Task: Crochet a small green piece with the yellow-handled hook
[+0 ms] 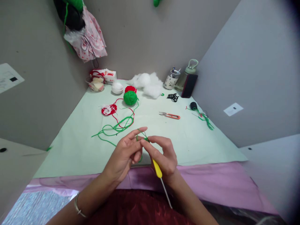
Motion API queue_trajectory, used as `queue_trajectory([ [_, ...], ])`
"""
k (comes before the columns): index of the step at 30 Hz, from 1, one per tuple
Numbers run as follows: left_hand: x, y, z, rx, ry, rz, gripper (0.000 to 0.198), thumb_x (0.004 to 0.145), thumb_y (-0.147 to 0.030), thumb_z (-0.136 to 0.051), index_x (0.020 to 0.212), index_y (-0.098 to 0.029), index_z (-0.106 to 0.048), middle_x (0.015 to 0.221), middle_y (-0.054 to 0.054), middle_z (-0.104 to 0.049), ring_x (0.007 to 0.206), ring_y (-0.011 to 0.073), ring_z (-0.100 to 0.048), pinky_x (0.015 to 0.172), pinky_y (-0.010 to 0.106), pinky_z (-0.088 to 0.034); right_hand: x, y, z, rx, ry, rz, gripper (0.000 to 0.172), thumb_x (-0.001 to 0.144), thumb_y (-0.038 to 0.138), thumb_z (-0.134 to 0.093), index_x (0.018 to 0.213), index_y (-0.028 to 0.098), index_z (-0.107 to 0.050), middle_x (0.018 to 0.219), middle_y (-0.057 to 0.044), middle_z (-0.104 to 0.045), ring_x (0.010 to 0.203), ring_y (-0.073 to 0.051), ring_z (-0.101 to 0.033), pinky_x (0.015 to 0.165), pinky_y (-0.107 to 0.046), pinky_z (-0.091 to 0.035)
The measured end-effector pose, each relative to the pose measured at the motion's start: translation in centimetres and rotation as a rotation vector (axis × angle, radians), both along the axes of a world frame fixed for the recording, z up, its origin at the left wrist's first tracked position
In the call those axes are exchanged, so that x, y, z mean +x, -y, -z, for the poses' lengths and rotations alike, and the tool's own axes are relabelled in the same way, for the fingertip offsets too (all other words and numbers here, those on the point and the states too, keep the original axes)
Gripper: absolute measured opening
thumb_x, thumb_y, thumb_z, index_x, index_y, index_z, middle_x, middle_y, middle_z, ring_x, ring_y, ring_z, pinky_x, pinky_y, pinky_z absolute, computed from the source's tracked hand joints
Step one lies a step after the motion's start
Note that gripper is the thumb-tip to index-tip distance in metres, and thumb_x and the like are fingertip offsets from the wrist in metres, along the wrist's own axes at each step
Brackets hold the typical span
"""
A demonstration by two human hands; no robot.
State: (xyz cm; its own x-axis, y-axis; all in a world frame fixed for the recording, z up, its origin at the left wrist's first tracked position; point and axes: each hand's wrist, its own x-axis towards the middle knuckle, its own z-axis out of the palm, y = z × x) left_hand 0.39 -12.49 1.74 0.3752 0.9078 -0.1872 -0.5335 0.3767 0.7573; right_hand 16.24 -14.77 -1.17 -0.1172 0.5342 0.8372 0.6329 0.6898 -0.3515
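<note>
My right hand [165,153] is closed around a crochet hook with a yellow handle [157,168]; a thin metal shaft sticks out of the handle's near end. Its far tip meets a small piece of green yarn [145,138] pinched between the fingertips of both hands. My left hand [124,153] has its index finger stretched out with a green strand over it, while the thumb and other fingers curl in at the work. Fingers hide most of the green piece. Loose green yarn [110,127] loops over the table beyond my left hand, near a green yarn ball [130,98].
Orange-handled thread snips [170,115] lie beyond my right hand. Farther back are white stuffing [152,86], a white yarn ball [117,88], red crocheted pieces [112,108], a black claw clip [172,97], a pen cup [171,82], a phone [189,86] and a bottle. Partition walls enclose the table.
</note>
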Motion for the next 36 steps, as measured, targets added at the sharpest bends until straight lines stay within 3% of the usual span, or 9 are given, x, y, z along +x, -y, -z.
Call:
queue_trajectory([
  [3, -0.2, -0.4, -0.5, -0.077, 0.082, 0.053, 0.035, 0.085, -0.024, -0.087, 0.118, -0.015, -0.08, 0.049, -0.013, -0.038, 0.041, 0.0007, -0.023, 0.043, 0.013, -0.026, 0.1, 0.0, -0.8, -0.187, -0.309, -0.117, 0.031, 0.103, 0.013, -0.061, 0.121, 0.032, -0.078, 0.104, -0.006, -0.077, 0.094, -0.021, -0.073, 0.079, -0.037, -0.061],
  [7, -0.2, -0.5, -1.0, -0.029, 0.053, -0.026, 0.034, 0.082, -0.02, -0.088, 0.116, -0.018, -0.081, 0.067, -0.008, -0.056, 0.041, -0.0023, -0.032, 0.043, 0.014, -0.026, -0.1, -0.5, -2.0, -0.369, -0.701, -0.287, 0.022, 0.106, 0.021, -0.06, 0.102, 0.028, -0.081, 0.091, -0.003, -0.074, 0.079, -0.018, -0.066, 0.073, -0.035, -0.056],
  [10, 0.2, -0.2, -1.0, 0.034, -0.024, -0.045, 0.037, 0.081, -0.023, -0.09, 0.117, -0.021, -0.081, 0.083, -0.005, -0.064, 0.042, -0.0025, -0.043, 0.042, 0.014, -0.027, -0.5, -0.8, -1.9, -0.411, -0.669, -0.324, 0.022, 0.106, 0.021, -0.061, 0.104, 0.029, -0.081, 0.097, -0.003, -0.077, 0.083, -0.017, -0.068, 0.073, -0.033, -0.057],
  [13, 0.5, -0.1, -0.7, 0.073, -0.072, -0.096, 0.039, 0.079, -0.025, -0.093, 0.116, -0.022, -0.081, 0.088, -0.003, -0.067, 0.045, -0.0012, -0.048, 0.043, 0.014, -0.029, -0.8, -0.5, -1.2, -0.31, -0.468, -0.186, 0.028, 0.103, 0.014, -0.063, 0.115, 0.032, -0.081, 0.099, -0.004, -0.079, 0.089, -0.019, -0.072, 0.077, -0.034, -0.06],
  [17, 0.4, -0.4, -0.2, 0.021, -0.003, -0.04, 0.04, 0.081, -0.026, -0.092, 0.118, -0.019, -0.081, 0.063, -0.007, -0.056, 0.043, 0.0005, -0.04, 0.044, 0.014, -0.028, -0.5, -0.1, -0.5, -0.099, -0.179, -0.053, 0.039, 0.097, 0.009, -0.07, 0.126, 0.033, -0.079, 0.111, -0.008, -0.078, 0.098, -0.023, -0.074, 0.08, -0.037, -0.062],
  [22, -0.1, -1.1, -0.5, -0.082, 0.082, -0.006, 0.031, 0.08, -0.023, -0.09, 0.109, -0.014, -0.083, 0.055, -0.011, -0.041, 0.042, 0.0002, -0.025, 0.042, 0.014, -0.023, -0.1, -0.7, -1.6, -0.317, -0.563, -0.122, 0.019, 0.103, 0.02, -0.063, 0.102, 0.027, -0.081, 0.084, -0.003, -0.072, 0.078, -0.019, -0.069, 0.07, -0.035, -0.057],
  [26, 0.3, -0.8, -0.9, 0.006, 0.023, -0.085, 0.033, 0.078, -0.021, -0.092, 0.109, -0.017, -0.082, 0.071, -0.006, -0.06, 0.047, 0.0013, -0.043, 0.045, 0.014, -0.033, -0.3, -1.3, -1.8, -0.452, -0.745, -0.302, 0.016, 0.103, 0.028, -0.067, 0.096, 0.026, -0.081, 0.089, -0.003, -0.073, 0.072, -0.016, -0.065, 0.068, -0.033, -0.055],
  [30, 0.6, -0.4, -0.8, 0.046, -0.02, -0.071, 0.037, 0.078, -0.021, -0.091, 0.113, -0.018, -0.081, 0.078, -0.002, -0.068, 0.061, 0.0085, -0.061, 0.058, 0.02, -0.05, -0.4, -1.4, -1.6, -0.487, -0.739, -0.297, 0.013, 0.101, 0.03, -0.07, 0.099, 0.027, -0.083, 0.093, -0.004, -0.078, 0.078, -0.017, -0.068, 0.072, -0.033, -0.057],
  [36, 0.2, -0.5, -0.8, 0.046, -0.024, -0.056, 0.035, 0.08, -0.021, -0.09, 0.113, -0.018, -0.082, 0.083, -0.001, -0.069, 0.066, 0.0098, -0.064, 0.065, 0.023, -0.054, 0.0, -1.5, -1.8, -0.59, -0.95, -0.411, 0.021, 0.103, 0.036, -0.067, 0.094, 0.022, -0.079, 0.089, -0.004, -0.079, 0.066, -0.014, -0.067, 0.063, -0.029, -0.058],
])
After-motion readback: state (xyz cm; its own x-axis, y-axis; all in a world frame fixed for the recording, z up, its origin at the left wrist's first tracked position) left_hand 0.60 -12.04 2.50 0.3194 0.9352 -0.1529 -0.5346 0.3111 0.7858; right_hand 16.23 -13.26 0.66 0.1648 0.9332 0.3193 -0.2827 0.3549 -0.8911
